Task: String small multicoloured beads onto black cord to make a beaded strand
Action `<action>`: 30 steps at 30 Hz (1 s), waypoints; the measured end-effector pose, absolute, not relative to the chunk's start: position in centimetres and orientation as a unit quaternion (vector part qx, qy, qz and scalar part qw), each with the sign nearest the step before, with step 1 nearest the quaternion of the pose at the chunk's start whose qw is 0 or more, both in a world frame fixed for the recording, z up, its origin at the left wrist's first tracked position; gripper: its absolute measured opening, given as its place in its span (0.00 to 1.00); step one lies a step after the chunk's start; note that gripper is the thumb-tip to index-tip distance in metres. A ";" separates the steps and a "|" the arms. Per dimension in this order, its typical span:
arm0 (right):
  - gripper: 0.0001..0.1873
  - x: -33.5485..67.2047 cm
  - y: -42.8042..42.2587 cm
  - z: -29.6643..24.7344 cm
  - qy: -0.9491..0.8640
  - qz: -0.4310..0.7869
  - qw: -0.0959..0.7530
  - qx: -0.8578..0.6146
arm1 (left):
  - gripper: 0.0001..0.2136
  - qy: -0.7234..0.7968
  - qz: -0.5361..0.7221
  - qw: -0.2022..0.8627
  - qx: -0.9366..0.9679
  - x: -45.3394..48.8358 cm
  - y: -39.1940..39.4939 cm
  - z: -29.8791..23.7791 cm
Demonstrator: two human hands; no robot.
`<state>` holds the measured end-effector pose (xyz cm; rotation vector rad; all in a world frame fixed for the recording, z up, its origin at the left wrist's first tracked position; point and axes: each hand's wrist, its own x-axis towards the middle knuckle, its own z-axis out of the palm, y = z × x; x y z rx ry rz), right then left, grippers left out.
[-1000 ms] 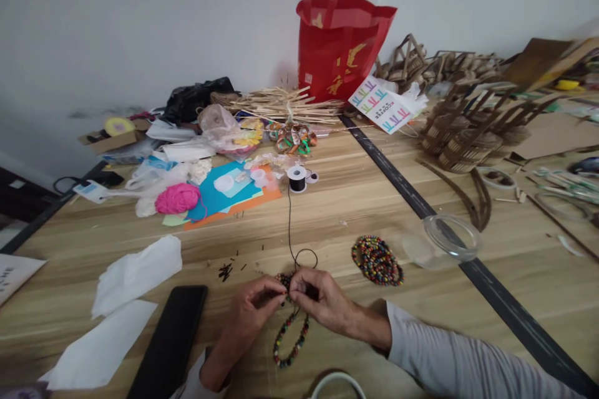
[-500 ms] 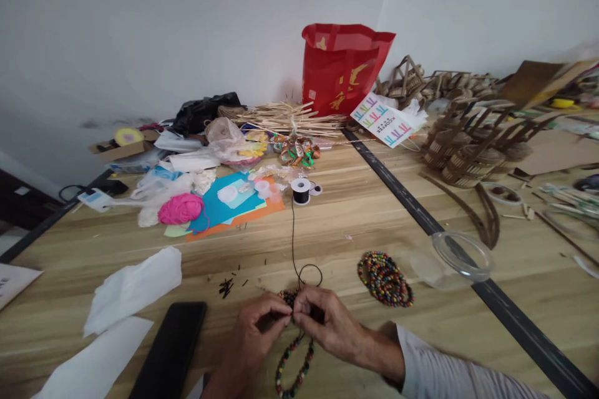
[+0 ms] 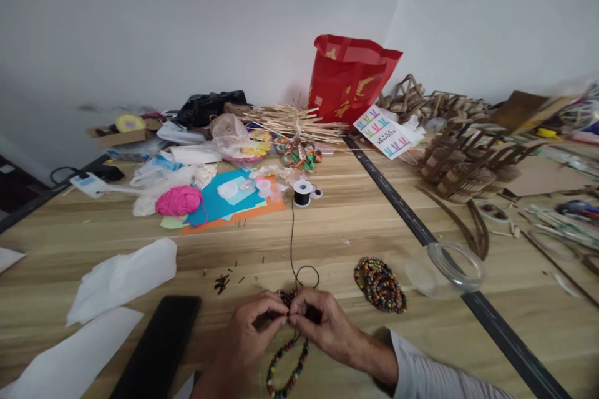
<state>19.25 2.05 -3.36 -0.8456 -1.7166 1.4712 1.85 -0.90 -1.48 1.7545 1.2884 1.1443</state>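
Observation:
Thumb and fingertips of my left hand point(image 3: 257, 327) pinch close against those of my right hand point(image 3: 325, 325), with black cord between them; the exact spot of cord is too small to make out. Below the fingers hangs or lies a loop of multicoloured beads point(image 3: 270, 375) joined to this cord. More dark beads point(image 3: 284, 296) show just behind the fingertips, partly covered. From a white spool point(image 3: 302, 195), the black cord point(image 3: 291, 240) runs toward me and curls once beside my right hand. A heap of beaded strands point(image 3: 380, 285) lies to the right.
Short black cord scraps point(image 3: 221, 283) lie left of the hands, near a black phone point(image 3: 156, 349) and white paper point(image 3: 124, 274). Rightward sits a clear plastic lid point(image 3: 456, 267). Pink yarn point(image 3: 179, 201), a red bag point(image 3: 349, 81) and small woven baskets point(image 3: 461, 177) stand farther back.
The view has shifted slightly, so things appear displaced a little. Both hands keep their pinch on the cord, fingertips still together.

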 end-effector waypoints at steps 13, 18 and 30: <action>0.14 19.7 2.1 -3.6 -0.666 0.591 0.331 -0.313 | 0.05 0.492 0.431 0.347 0.673 1.9 -1.2 -1.6; 0.16 19.8 2.1 -3.4 -0.671 0.588 0.328 -0.312 | 0.05 0.476 0.429 0.343 0.687 1.8 -1.2 -1.6; 0.14 19.9 2.2 -3.6 -0.667 0.590 0.333 -0.309 | 0.05 0.468 0.447 0.331 0.686 1.7 -1.4 -1.6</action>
